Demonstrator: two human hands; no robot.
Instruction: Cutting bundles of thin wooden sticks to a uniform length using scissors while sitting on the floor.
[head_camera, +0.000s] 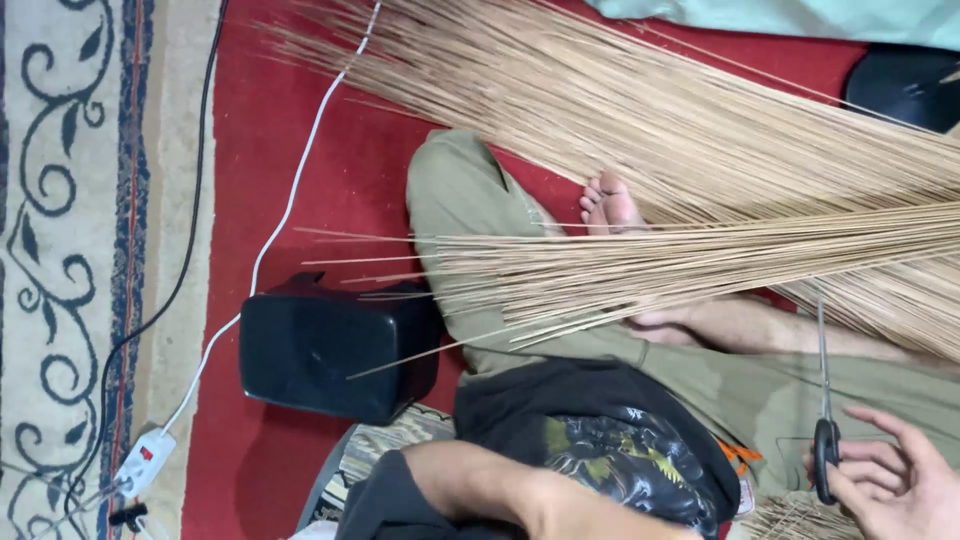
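The scissors (824, 420) stand upright at the lower right, the black handle loosely held in the fingers of the right hand (890, 470) (palm half open), the blades pointing up to the bundle of thin sticks (700, 265) lying across the lap. The left hand is hidden — only the forearm (500, 490) shows, cut off by the lower edge. A black box (335, 350) sits on the red carpet (250, 150), a white power strip (145, 460) farther left.
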